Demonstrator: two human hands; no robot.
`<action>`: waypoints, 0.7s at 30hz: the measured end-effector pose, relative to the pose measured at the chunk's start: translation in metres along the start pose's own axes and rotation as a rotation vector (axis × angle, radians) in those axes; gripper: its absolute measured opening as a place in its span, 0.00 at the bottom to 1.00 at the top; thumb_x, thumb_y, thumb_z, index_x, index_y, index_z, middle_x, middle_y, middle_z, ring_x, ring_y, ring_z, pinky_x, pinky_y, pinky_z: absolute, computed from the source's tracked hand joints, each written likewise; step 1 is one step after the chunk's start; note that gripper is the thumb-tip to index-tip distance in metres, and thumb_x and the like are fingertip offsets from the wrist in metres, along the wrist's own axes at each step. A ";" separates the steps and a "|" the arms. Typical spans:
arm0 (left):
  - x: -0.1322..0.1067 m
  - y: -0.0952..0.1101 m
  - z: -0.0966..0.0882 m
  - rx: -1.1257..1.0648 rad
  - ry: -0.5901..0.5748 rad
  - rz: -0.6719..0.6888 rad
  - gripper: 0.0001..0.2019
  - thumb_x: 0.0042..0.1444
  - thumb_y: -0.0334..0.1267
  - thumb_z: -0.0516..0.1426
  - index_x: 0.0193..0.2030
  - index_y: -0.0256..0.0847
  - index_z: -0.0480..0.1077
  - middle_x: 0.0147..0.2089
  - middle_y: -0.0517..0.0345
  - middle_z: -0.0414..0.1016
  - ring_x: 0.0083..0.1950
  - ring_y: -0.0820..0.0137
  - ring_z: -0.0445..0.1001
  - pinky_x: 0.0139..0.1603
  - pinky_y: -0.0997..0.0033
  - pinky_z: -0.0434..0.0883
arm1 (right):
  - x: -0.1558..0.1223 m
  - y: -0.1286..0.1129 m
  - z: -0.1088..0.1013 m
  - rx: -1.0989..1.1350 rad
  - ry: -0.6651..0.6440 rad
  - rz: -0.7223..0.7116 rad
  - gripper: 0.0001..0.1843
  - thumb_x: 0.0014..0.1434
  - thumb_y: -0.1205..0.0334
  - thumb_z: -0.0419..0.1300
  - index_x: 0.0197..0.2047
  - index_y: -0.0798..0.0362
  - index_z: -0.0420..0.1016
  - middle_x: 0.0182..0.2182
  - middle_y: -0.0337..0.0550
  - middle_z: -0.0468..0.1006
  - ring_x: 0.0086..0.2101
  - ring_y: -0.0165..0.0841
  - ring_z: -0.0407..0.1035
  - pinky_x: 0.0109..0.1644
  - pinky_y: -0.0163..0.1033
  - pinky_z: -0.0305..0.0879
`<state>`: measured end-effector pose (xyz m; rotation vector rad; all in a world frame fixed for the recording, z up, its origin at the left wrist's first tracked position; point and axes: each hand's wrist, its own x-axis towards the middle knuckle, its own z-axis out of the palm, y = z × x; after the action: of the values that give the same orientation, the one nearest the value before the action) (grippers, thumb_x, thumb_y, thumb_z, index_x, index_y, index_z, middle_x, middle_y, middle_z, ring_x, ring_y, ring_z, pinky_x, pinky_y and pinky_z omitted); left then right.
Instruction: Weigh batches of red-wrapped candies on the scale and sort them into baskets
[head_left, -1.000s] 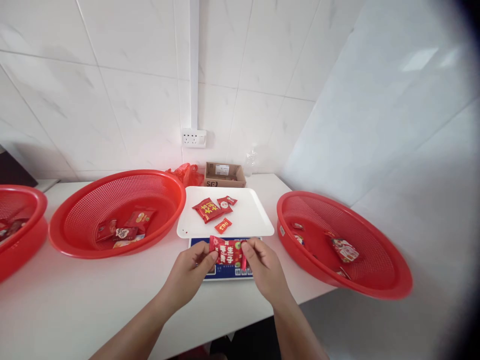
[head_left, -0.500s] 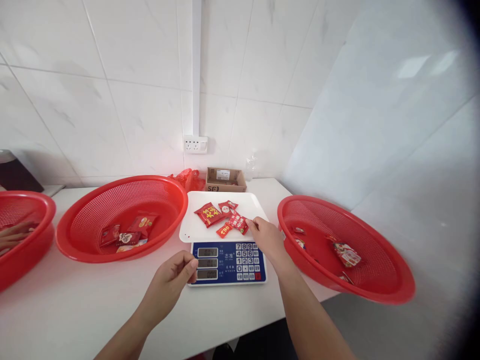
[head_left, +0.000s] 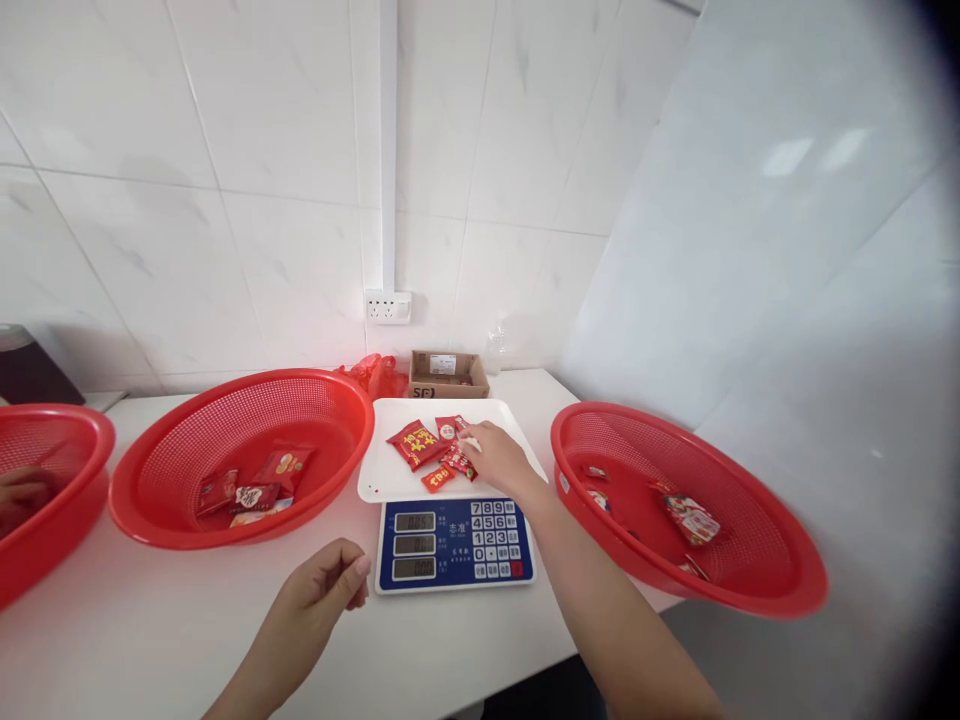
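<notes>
Small red snack packets (head_left: pixel 415 445) lie in a loose group on the white tray (head_left: pixel 390 488) of a digital scale (head_left: pixel 455 545). My right hand (head_left: pixel 499 460) reaches over them from the right, fingertips pinched at a red-and-pink packet (head_left: pixel 459 462); the fingers partly cover it. Beside that packet sit one with a round pale label (head_left: pixel 447 428) and a smaller red one with yellow print (head_left: pixel 437 479). Low over the table, left of the scale's display, my left hand (head_left: pixel 319 595) is closed, thumb against curled fingers, with nothing visible in it.
Red plastic baskets with packets flank the scale, one on the left (head_left: pixel 150 530) and one on the right (head_left: pixel 806 590). At far left, another person's hand (head_left: pixel 22 495) is inside a third basket (head_left: pixel 94 440). Behind the tray are a cardboard box (head_left: pixel 448 388) and a red bag (head_left: pixel 375 375).
My right hand has shifted left over the tray, and the red-and-pink packet has moved left with it. My left hand has drawn down and left from the scale. The view has tilted up slightly.
</notes>
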<state>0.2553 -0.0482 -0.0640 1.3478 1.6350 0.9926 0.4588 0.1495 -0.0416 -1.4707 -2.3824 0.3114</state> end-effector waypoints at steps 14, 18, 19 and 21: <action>-0.004 0.000 -0.003 0.043 -0.007 -0.018 0.21 0.54 0.59 0.48 0.24 0.43 0.61 0.24 0.62 0.65 0.29 0.70 0.65 0.33 0.72 0.64 | 0.023 0.026 -0.001 0.004 0.005 0.040 0.10 0.53 0.71 0.55 0.35 0.52 0.76 0.38 0.43 0.77 0.37 0.32 0.68 0.37 0.33 0.57; -0.003 0.003 0.000 0.029 -0.014 -0.008 0.21 0.54 0.59 0.48 0.24 0.43 0.62 0.24 0.62 0.65 0.29 0.70 0.65 0.33 0.72 0.64 | 0.016 0.025 -0.003 0.097 0.076 0.041 0.11 0.53 0.75 0.52 0.35 0.54 0.73 0.39 0.44 0.73 0.35 0.29 0.67 0.39 0.32 0.58; -0.002 0.004 0.001 0.022 -0.017 -0.006 0.21 0.54 0.59 0.48 0.24 0.43 0.62 0.24 0.62 0.65 0.29 0.70 0.65 0.33 0.72 0.64 | 0.015 0.024 -0.004 0.125 0.094 0.035 0.11 0.53 0.75 0.51 0.35 0.54 0.72 0.39 0.44 0.73 0.35 0.28 0.67 0.39 0.32 0.59; -0.002 0.004 0.003 0.012 -0.025 -0.005 0.21 0.53 0.59 0.49 0.24 0.43 0.62 0.24 0.62 0.65 0.29 0.70 0.64 0.33 0.72 0.64 | 0.013 0.019 -0.010 0.176 0.113 0.013 0.09 0.54 0.74 0.51 0.34 0.54 0.70 0.38 0.42 0.73 0.36 0.28 0.67 0.41 0.32 0.60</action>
<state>0.2596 -0.0495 -0.0608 1.3580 1.6271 0.9611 0.4727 0.1692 -0.0372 -1.3864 -2.1974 0.4185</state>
